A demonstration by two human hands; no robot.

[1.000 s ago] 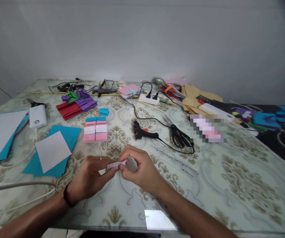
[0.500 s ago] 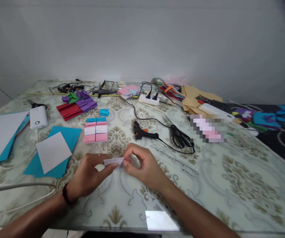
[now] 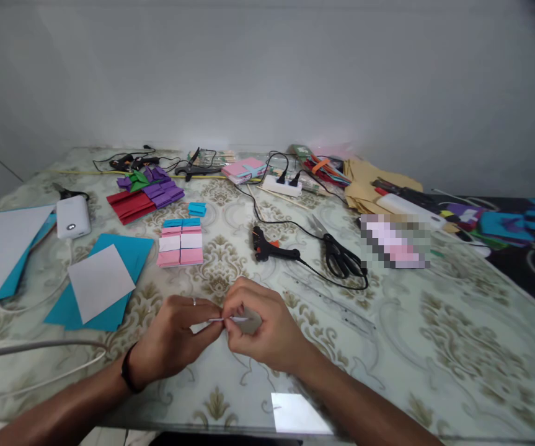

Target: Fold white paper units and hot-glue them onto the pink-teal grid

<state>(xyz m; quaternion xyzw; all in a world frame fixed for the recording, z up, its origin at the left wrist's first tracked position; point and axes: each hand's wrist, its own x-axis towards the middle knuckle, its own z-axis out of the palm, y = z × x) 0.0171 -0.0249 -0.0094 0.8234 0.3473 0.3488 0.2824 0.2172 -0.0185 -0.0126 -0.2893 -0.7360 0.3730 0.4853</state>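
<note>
A small folded piece of white paper is held edge-on, pinched by both hands over the table's near middle. My left hand, with a ring and a dark wristband, closes thumb and fingers on its left part. My right hand pinches it right beside the left fingertips, so much of the paper is hidden. Just beyond the hands lie rows of folded pink, white and blue paper pieces. A single blue folded piece sits behind them. To the left, a white square sheet rests on blue sheets.
A black glue gun and black scissors lie beyond my right hand, near a clear ruler. A white power bank with a cable is at left. Red folded papers and a power strip stand farther back.
The white paper has turned from showing its face to edge-on. Both hands have come together and lowered slightly, with the right fingers now against the left fingertips.
</note>
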